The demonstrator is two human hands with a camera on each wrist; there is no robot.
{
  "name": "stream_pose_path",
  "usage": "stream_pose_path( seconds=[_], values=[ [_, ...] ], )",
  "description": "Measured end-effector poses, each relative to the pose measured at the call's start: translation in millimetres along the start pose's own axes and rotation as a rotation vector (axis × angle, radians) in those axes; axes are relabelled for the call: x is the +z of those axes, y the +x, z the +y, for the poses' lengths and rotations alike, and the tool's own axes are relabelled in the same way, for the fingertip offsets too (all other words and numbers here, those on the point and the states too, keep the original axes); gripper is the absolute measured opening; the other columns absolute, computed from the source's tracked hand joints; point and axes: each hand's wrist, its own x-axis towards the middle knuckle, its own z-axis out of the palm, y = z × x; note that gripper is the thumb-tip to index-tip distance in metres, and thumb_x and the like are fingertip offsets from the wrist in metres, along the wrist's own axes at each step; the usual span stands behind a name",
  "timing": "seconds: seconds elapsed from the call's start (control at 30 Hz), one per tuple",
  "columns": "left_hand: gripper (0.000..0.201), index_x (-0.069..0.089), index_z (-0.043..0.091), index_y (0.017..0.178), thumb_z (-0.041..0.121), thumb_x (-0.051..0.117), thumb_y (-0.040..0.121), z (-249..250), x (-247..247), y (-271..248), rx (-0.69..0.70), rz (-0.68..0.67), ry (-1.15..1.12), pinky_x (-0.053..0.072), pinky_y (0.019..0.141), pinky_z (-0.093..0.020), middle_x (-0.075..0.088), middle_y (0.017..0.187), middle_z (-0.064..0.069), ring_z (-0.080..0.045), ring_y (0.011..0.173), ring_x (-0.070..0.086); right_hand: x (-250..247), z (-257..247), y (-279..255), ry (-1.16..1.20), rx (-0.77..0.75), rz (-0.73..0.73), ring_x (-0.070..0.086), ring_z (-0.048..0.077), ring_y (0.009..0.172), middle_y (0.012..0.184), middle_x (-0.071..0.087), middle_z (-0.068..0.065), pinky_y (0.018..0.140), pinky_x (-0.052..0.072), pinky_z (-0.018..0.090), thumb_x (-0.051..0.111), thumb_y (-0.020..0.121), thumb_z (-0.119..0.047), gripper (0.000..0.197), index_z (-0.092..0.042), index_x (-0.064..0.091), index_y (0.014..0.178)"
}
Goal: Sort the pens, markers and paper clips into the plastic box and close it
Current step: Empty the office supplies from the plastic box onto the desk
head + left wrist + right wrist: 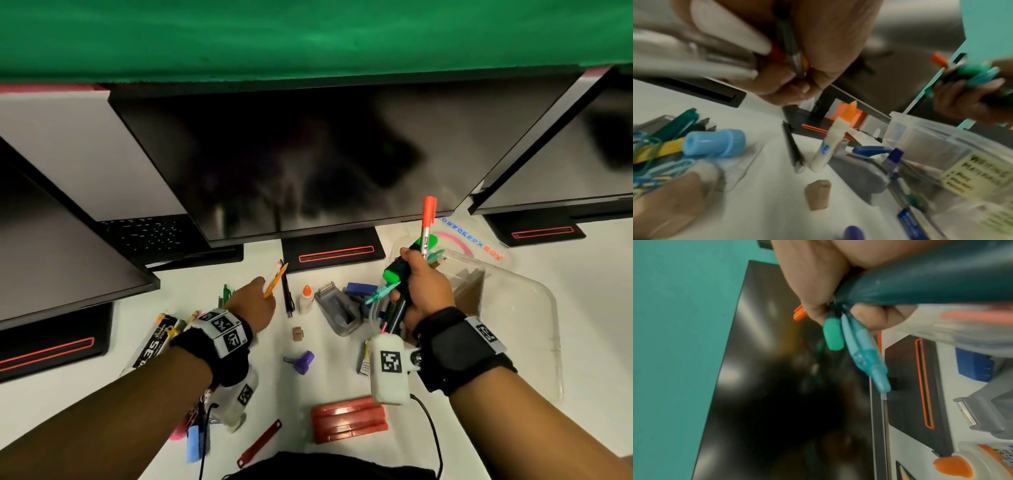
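Observation:
My right hand [423, 284] grips a bundle of markers and pens: an orange-capped marker [427, 219] sticking up, a green highlighter [397, 274] and a teal pen [865, 353]. It hovers over the near-left edge of the clear plastic box [520, 308], which stands open at the right. My left hand [255, 301] holds a yellow pencil [275, 281] together with other pens [731, 53] above the desk. A black pen [287, 294] lies on the desk beside it. Paper clips [663, 168] lie in a pile at the left.
A glue bottle [306, 301], grey tape dispenser [337, 310], blue stapler [358, 289], purple sharpener [303, 361], red case [349, 423] and tan eraser [298, 334] are scattered on the white desk. The box lid [476, 240] lies behind the box. Monitors [291, 164] stand along the back.

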Motion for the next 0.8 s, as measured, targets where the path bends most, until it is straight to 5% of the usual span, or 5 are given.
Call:
stream_pose_path(
  seconds=[0.17, 0.3, 0.47, 0.63, 0.8],
  values=[
    [0.016, 0.058, 0.018, 0.09, 0.033, 0.063, 0.086, 45, -2, -36, 0.268, -0.093, -0.25, 0.044, 0.07, -0.027, 0.062, 0.084, -0.003, -0.02, 0.08, 0.059, -13, -5, 17, 0.076, 0.094, 0.067, 0.042, 0.013, 0.034, 0.078, 0.063, 0.011, 0.03, 0.032, 0.015, 0.054, 0.09, -0.026, 0.021, -0.011, 0.051, 0.077],
    [0.025, 0.062, 0.019, 0.09, 0.023, 0.079, 0.072, 84, 4, -61, 0.454, -0.268, -0.357, 0.046, 0.061, -0.007, 0.063, 0.073, 0.01, 0.002, 0.062, 0.058, -14, -9, 31, 0.14, 0.142, 0.091, 0.046, 0.017, 0.046, 0.074, 0.06, 0.007, 0.034, 0.037, 0.016, 0.054, 0.089, -0.029, 0.021, -0.012, 0.051, 0.077],
    [0.024, 0.063, 0.017, 0.106, 0.025, 0.067, 0.084, 107, 23, -72, 0.555, -0.238, -0.255, 0.047, 0.069, -0.022, 0.066, 0.088, -0.003, -0.019, 0.078, 0.06, -19, -11, 34, 0.209, 0.147, 0.133, 0.046, 0.016, 0.039, 0.065, 0.054, 0.006, 0.052, 0.046, 0.027, 0.058, 0.085, -0.031, 0.023, -0.011, 0.051, 0.074],
    [0.025, 0.065, 0.01, 0.101, 0.031, 0.058, 0.089, 112, 28, -71, 0.532, -0.229, -0.237, 0.05, 0.068, -0.03, 0.061, 0.079, -0.005, -0.023, 0.072, 0.059, -29, -5, 37, 0.133, 0.145, 0.103, 0.065, 0.03, 0.076, 0.077, 0.064, 0.01, 0.086, 0.052, 0.055, 0.063, 0.071, -0.039, 0.031, -0.013, 0.062, 0.087],
    [0.016, 0.063, 0.017, 0.088, 0.033, 0.059, 0.089, 108, 31, -69, 0.496, -0.288, -0.236, 0.046, 0.061, -0.029, 0.059, 0.072, -0.003, -0.018, 0.062, 0.054, -36, -16, 35, 0.089, -0.02, 0.086, 0.061, 0.021, 0.063, 0.077, 0.067, 0.006, 0.062, 0.057, 0.03, 0.052, 0.089, -0.019, 0.015, -0.006, 0.059, 0.091]
  ],
)
